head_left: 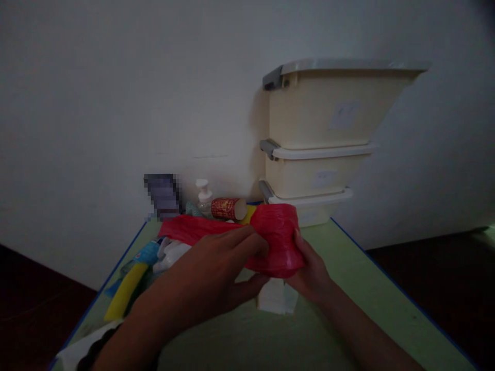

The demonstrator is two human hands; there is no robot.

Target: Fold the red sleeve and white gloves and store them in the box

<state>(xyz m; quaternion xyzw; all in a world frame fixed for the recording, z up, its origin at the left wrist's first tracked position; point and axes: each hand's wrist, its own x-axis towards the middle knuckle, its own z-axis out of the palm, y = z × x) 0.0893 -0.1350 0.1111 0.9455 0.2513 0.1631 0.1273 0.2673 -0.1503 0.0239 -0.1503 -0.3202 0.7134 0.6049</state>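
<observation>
Above the middle of the table is a bundle of red plastic bag (278, 239), rounded and shiny; whatever it may contain is hidden. A long flat part of the same plastic seems to stretch left behind my left hand (228, 268), whose curled fingers and thumb grip the bundle's left side. My right hand (311, 270) is wrapped around its right side, fingers partly hidden behind it. Below the bundle, a small white block or folded paper (276, 296) lies on the table, its kind unclear.
Lidded cream storage boxes (317, 113) stand stacked at the back right of the green table (348, 268). Along the back are a pump bottle (203, 196), a red patterned cup (228, 208) on its side and a pixelated dark panel (164, 196). A yellow item (126, 291) lies left.
</observation>
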